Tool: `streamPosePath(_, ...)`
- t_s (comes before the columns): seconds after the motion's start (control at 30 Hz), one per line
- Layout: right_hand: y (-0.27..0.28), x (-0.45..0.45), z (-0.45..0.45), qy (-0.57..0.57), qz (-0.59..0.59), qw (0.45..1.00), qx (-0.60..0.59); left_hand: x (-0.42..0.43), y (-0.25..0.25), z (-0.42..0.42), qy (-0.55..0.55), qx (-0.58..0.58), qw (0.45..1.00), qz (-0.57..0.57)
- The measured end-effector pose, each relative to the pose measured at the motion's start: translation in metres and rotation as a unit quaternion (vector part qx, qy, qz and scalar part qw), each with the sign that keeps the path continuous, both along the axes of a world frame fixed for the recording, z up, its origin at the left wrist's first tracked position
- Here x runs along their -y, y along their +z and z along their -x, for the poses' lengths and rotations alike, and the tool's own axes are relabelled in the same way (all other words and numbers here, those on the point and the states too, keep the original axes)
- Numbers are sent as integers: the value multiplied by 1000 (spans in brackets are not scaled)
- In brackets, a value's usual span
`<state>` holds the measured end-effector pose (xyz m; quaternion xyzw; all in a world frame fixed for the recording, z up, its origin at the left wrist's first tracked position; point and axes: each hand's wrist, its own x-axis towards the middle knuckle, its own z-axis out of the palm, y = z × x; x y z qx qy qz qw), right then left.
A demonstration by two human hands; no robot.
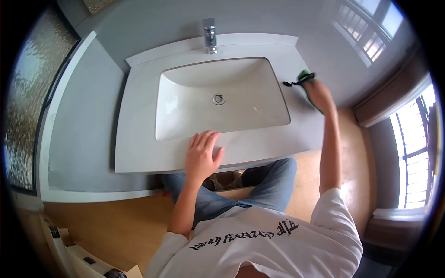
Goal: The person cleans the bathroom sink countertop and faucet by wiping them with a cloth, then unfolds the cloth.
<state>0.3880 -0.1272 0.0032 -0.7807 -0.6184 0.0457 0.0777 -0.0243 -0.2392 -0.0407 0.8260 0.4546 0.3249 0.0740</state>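
Note:
My left hand (204, 155) lies flat on the front rim of the white countertop (139, 155), its fingers reaching the near edge of the sink (222, 111). At the counter's right side, my right hand (319, 96) is closed on a green and black item (303, 78), blurred and too small to name. A small black oval object (287, 84) sits on the counter just left of that item. The basin holds nothing but its round metal drain (219, 99).
A chrome faucet (210, 37) stands behind the basin against the grey wall. A low white-edged partition (69, 111) is on the left, with textured glass beyond. On the right are a curtain (394, 99) and a barred window (412, 153). My legs are under the counter's front.

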Motion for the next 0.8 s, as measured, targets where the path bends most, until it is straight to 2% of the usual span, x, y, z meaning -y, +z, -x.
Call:
streamPosePath(0.03,-31,-2,9,13,57,996,64,1,0,-1,8,-1,1000,3)
streamPosePath(0.1,-65,10,29,14,-128,986,106,2,-3,1,-1,-3,1000,9)
streamPosePath(0.33,-59,-44,9,62,-103,989,91,0,3,-5,15,-24,999,28)
streamPosePath(0.47,-67,-122,-26,-3,-116,989,87,0,3,-5,11,-31,999,36)
streamPosePath(0.57,-58,-153,-35,-5,-123,990,64,-3,2,-6,17,-28,999,18)
streamPosePath(0.7,-63,-142,-36,36,-122,988,83,-1,2,-5,29,-25,999,26)
streamPosePath(0.8,-65,-91,-25,130,-125,983,39,-1,2,-6,31,-33,999,16)
